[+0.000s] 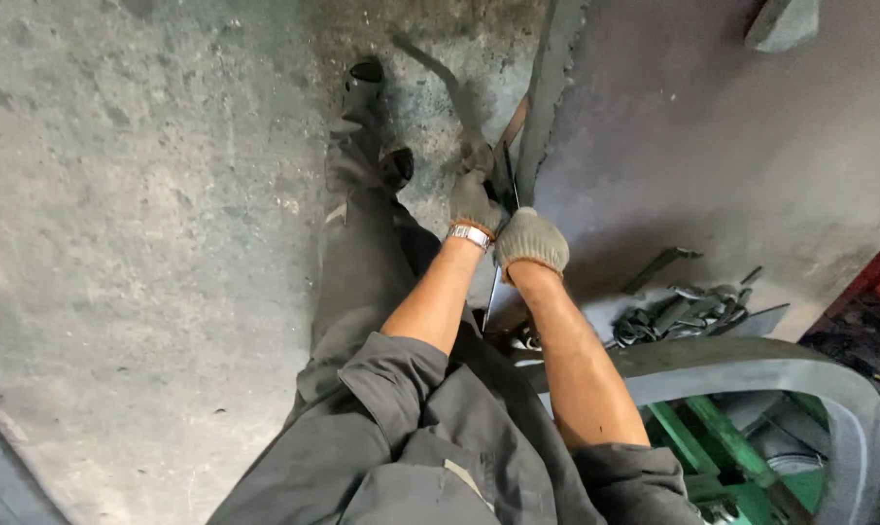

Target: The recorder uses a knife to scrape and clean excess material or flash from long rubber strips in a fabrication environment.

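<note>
Metal bar, thin and dark, runs up-frame from my hands at centre. Left hand grips it further up; right hand, just beside, closes around it lower, against a large slab.

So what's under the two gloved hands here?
A thin metal blade runs down from beneath the right hand, along the edge of the large grey rubber sheet. The left hand and right hand cover its handle, so the grip is hidden.

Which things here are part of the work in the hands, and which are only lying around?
In use: left hand, right hand, both gloved, gripping a long thin metal tool at the edge of a large dark sheet.

Lying about: pile of metal pieces, green frame.
</note>
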